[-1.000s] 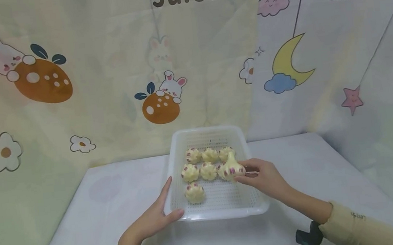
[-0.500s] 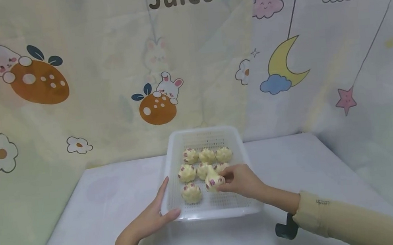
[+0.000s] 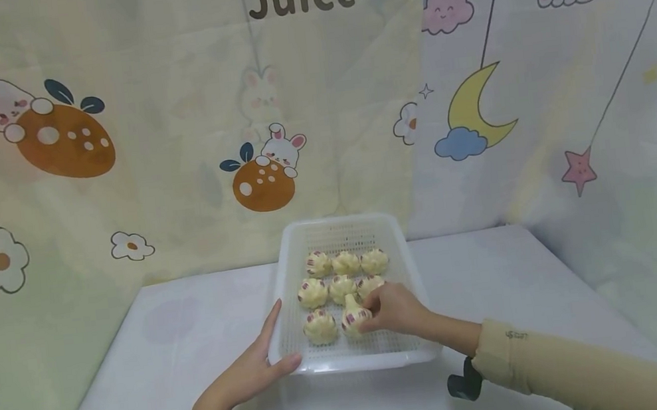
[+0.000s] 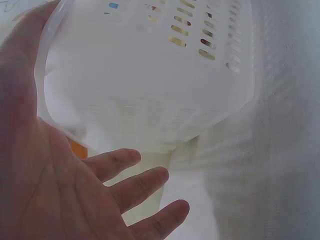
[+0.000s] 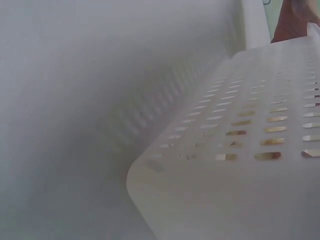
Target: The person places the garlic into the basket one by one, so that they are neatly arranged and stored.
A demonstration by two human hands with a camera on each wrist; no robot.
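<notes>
In the head view, my right hand pinches a cream garlic bulb with purple marks and an upright stem. It is low in the front row of the white plastic basket, right of another garlic bulb. Whether it touches the basket floor, I cannot tell. My left hand rests at the basket's front left corner, thumb along the front rim and index finger along the left side. The left wrist view shows three fairly straight fingers spread apart below the rim. My right fingers are out of the right wrist view.
Two rows of garlic bulbs fill the back and middle of the basket. Its slotted side wall shows close up in the right wrist view. Beneath is a white table, with a cartoon-printed cloth hanging behind.
My right hand has carried the garlic bulb left and forward from above the middle row's right end, then lowered it into the front row. The left hand stays at the basket corner.
</notes>
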